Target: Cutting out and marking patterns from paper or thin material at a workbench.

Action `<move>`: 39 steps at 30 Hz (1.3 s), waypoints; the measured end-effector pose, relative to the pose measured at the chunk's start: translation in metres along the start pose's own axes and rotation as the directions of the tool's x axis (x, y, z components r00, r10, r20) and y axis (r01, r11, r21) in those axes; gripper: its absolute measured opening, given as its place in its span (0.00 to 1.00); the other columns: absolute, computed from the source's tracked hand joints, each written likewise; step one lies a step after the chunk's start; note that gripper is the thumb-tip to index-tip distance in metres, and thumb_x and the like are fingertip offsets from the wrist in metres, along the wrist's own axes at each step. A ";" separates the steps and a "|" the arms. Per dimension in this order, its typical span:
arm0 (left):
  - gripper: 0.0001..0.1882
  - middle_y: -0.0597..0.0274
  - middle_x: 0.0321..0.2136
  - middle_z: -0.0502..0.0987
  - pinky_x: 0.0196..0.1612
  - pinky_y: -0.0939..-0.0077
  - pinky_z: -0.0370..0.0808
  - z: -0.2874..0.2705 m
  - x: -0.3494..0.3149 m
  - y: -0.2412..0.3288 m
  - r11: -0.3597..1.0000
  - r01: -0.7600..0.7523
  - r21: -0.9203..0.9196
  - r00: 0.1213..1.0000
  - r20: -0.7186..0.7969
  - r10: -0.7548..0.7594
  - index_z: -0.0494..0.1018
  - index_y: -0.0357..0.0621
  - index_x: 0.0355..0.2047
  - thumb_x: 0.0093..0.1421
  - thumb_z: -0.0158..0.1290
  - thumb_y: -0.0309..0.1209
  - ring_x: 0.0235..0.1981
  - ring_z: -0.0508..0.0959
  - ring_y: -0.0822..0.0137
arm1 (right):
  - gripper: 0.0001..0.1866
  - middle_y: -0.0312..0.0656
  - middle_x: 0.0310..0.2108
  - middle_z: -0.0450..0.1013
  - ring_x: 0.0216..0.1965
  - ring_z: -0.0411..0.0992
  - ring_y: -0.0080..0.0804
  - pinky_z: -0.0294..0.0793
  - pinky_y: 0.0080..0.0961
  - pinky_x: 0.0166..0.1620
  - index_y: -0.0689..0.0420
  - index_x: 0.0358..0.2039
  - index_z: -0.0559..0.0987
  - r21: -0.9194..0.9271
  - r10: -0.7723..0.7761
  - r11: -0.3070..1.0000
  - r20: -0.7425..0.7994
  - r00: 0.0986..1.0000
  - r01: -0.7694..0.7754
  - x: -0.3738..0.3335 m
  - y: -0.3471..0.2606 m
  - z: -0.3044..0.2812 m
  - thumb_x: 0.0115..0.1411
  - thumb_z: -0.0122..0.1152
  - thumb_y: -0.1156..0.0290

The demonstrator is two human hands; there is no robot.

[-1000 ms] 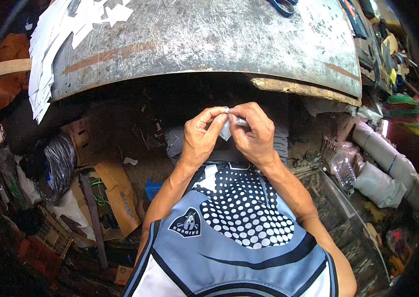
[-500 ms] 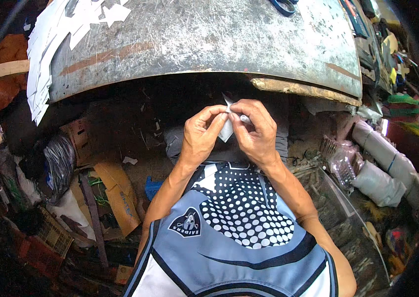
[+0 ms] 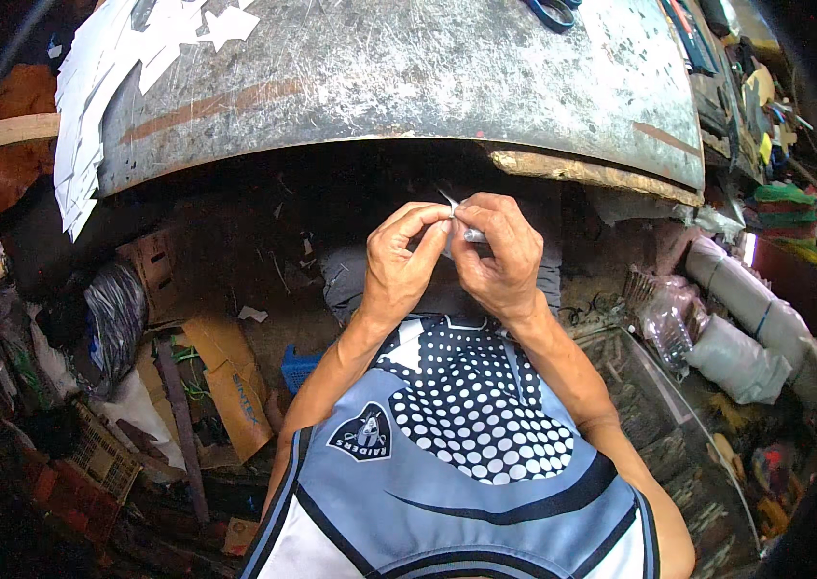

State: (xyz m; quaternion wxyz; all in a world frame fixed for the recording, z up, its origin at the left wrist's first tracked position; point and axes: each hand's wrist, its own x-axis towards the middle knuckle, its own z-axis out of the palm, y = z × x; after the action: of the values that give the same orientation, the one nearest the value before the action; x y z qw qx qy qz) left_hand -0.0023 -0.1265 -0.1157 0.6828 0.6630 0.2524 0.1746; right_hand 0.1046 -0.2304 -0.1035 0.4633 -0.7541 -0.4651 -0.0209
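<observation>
In front of my chest, below the table's front edge, my left hand and my right hand meet at their fingertips. Both pinch a thin white piece that looks like paper. Only a narrow pointed sliver of it shows above the fingers; the fingers hide most of the rest. A short, pale, rod-like thing also pokes out from between the thumb and curled fingers of my right hand; its kind cannot be made out.
A worn metal-topped table spans the far side. White paper cutouts overlap its left edge, and dark-handled scissors lie at its back. Cardboard and a blue basket are at left; plastic-wrapped rolls lie at right.
The white piece has turned or folded: its broad part, seen below the fingertips before, no longer shows. My left hand has shifted slightly right; my right hand stays nearly in place.
</observation>
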 end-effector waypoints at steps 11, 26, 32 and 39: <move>0.07 0.60 0.35 0.81 0.40 0.78 0.75 0.005 0.002 0.000 1.000 -0.015 -0.021 0.999 -0.047 0.014 0.79 0.36 0.39 0.62 0.54 0.23 0.36 0.79 0.72 | 0.17 0.46 0.33 0.74 0.28 0.76 0.40 0.76 0.29 0.28 0.59 0.34 0.76 -0.017 0.035 0.999 -0.007 0.999 -0.035 0.001 -0.001 0.000 0.42 0.69 0.81; 0.09 0.67 0.36 0.80 0.38 0.86 0.74 0.000 0.002 -0.003 0.907 0.217 -0.362 0.976 0.053 -0.213 0.79 0.37 0.43 0.65 0.55 0.28 0.35 0.76 0.81 | 0.08 0.43 0.33 0.76 0.27 0.74 0.25 0.72 0.19 0.27 0.61 0.37 0.79 0.233 0.350 0.901 0.107 0.931 -0.366 -0.003 -0.015 -0.009 0.54 0.64 0.81; 0.10 0.67 0.36 0.80 0.39 0.86 0.75 0.000 0.002 -0.005 0.904 0.208 -0.374 0.978 0.053 -0.203 0.78 0.37 0.43 0.66 0.55 0.29 0.36 0.77 0.80 | 0.09 0.44 0.34 0.76 0.29 0.75 0.29 0.74 0.21 0.30 0.61 0.37 0.80 0.225 0.329 0.911 0.107 0.938 -0.345 -0.005 -0.013 -0.008 0.54 0.64 0.82; 0.10 0.68 0.36 0.79 0.39 0.86 0.74 0.000 0.004 -0.007 0.886 0.222 -0.406 0.975 0.084 -0.205 0.78 0.37 0.43 0.66 0.55 0.30 0.35 0.76 0.81 | 0.09 0.45 0.34 0.76 0.30 0.76 0.30 0.74 0.22 0.30 0.61 0.37 0.80 0.241 0.314 0.914 0.082 0.946 -0.325 -0.007 -0.011 -0.004 0.54 0.64 0.82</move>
State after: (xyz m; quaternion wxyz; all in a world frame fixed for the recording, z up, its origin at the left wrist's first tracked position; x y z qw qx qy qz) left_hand 0.0002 -0.1246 -0.1228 0.8272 0.4750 0.2680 0.1352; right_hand 0.0947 -0.2367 -0.0965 0.5425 -0.7552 -0.3441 0.1300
